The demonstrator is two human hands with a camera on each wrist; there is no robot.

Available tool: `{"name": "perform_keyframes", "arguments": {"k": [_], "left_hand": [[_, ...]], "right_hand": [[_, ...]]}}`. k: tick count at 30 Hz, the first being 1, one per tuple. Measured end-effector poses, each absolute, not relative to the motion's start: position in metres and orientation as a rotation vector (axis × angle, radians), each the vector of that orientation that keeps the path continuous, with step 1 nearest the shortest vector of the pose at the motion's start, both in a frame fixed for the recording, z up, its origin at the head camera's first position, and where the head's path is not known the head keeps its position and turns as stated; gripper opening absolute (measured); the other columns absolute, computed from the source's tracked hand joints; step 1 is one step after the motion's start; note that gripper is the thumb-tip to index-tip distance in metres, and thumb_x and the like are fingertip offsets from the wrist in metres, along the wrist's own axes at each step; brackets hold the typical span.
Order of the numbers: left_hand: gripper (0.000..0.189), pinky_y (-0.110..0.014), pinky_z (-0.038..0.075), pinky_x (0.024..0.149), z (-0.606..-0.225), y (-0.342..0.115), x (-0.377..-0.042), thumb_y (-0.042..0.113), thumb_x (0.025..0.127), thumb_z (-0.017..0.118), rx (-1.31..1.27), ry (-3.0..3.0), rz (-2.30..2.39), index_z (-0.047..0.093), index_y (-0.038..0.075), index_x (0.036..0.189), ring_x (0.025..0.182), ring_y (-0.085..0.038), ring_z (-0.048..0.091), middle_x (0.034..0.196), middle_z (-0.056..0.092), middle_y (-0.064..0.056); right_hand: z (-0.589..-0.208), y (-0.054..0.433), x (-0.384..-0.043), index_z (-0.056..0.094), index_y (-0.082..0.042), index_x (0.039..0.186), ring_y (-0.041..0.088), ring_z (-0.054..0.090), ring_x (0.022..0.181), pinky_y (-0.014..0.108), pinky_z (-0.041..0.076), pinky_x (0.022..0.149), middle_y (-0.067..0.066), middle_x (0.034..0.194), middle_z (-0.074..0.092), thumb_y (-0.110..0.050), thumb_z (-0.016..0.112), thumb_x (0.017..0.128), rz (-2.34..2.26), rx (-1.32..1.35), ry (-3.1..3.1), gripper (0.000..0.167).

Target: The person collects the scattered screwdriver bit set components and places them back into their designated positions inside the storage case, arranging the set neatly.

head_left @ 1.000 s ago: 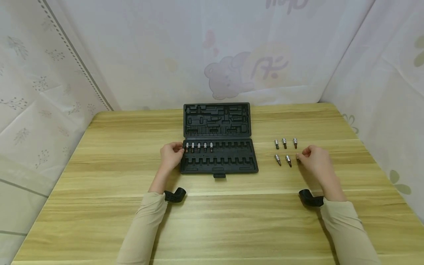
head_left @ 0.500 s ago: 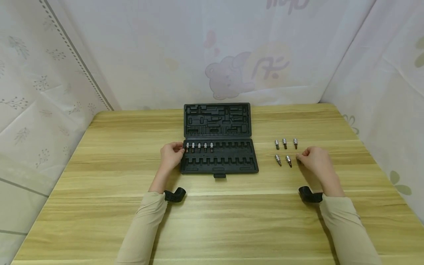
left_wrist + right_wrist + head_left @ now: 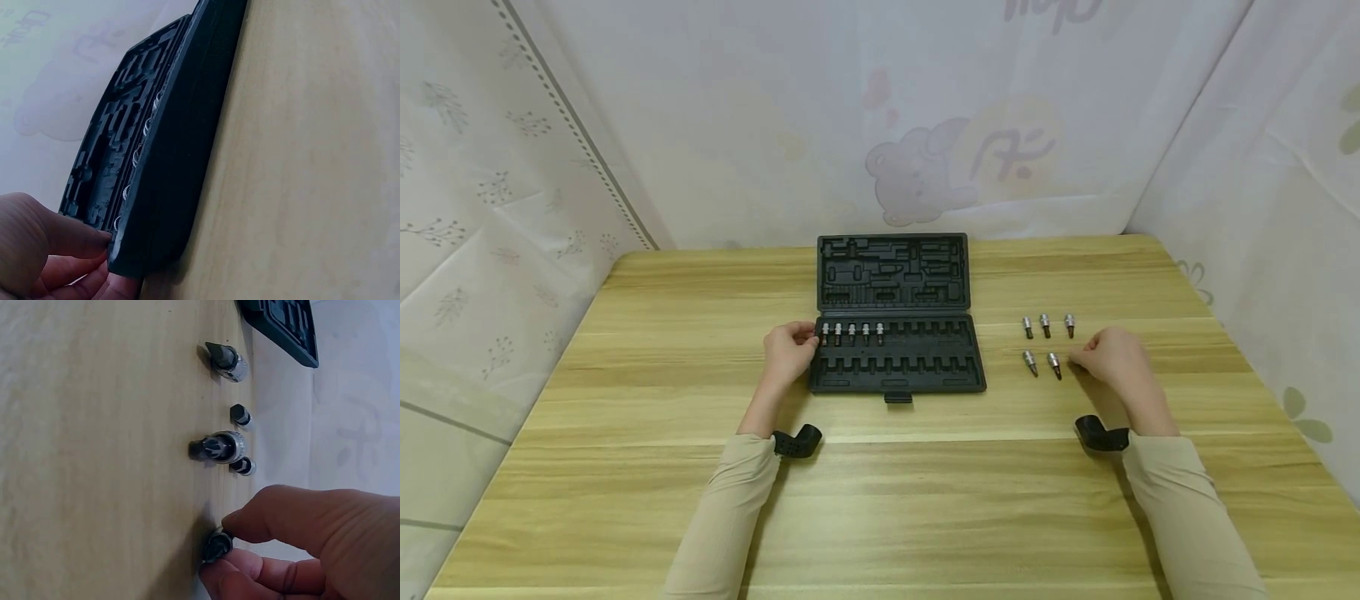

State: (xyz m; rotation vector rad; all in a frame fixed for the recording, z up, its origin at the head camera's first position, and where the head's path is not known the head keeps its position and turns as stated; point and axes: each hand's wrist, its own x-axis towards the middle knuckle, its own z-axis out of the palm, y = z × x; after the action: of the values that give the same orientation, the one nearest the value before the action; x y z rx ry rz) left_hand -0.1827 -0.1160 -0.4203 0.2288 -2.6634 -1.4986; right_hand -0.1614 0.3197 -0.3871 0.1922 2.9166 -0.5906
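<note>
In the head view a black plastic case point(image 3: 910, 346) lies unfolded, with several silver bit sockets point(image 3: 852, 333) along the left of its upper slot row. My left hand point(image 3: 788, 354) holds the case's left edge, thumb at the rim point(image 3: 119, 250) and fingers against the side in the left wrist view. To the right of the case, my right hand point(image 3: 1116, 360) is low over the table. Its thumb and fingers pinch a bit socket point(image 3: 217, 545) with a dark tip, seen in the right wrist view; the hand hides this one in the head view.
Several more bit sockets point(image 3: 1045, 326) lie in two loose rows between the case and my right hand. The case's lid point(image 3: 891, 271) is folded back toward the patterned cloth point(image 3: 737, 125) behind the wooden table point(image 3: 910, 500).
My right wrist has edged slightly forward while the fingers stay at about the same spot. The left hand and the case hold still.
</note>
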Motion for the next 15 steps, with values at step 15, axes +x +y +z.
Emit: {"name": "perform_keyframes", "arguments": {"k": [15], "left_hand": [[0.023,-0.04,0.05,0.08,-0.421,-0.1164,-0.1835,-0.001,0.086,0.059,0.241,-2.671,-1.498,0.066,-0.008,0.107,0.09,-0.032,0.063,0.096,0.066,-0.022]], "right_hand": [[-0.386,0.3245,-0.1642,0.065,-0.002,0.061,0.021,0.054,0.063,0.035,0.042,0.065,0.0,0.053,0.058,-0.025,0.06,0.083,-0.721,0.224,2.862,0.032]]}}
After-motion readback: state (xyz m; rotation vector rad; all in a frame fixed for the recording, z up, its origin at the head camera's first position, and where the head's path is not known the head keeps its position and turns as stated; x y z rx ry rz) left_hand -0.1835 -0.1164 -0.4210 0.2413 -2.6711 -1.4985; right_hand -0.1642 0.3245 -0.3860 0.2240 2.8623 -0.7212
